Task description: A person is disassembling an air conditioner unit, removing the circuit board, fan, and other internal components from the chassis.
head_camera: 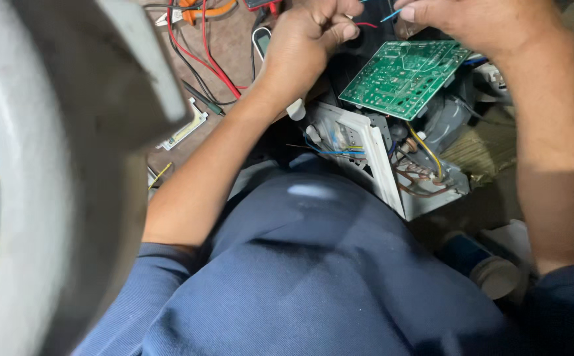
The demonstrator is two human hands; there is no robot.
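Note:
A green circuit board [402,76] lies tilted on top of an opened white appliance housing [379,168] with copper tubes and coloured wires inside. My left hand [303,43] is closed above the board's left side, pinching a thin red wire [366,25]. My right hand [472,23] is at the top edge, fingers pinched on a thin blue wire [390,14]. Both hands sit close together above the board. My blue shirt fills the lower middle of the view.
Red and black test leads [201,56] and an orange tool [201,12] lie on the brown floor at upper left. A white plastic strip [185,128] lies nearby. A large grey-white curved object [56,178] blocks the left. A blue and white can [481,264] stands at lower right.

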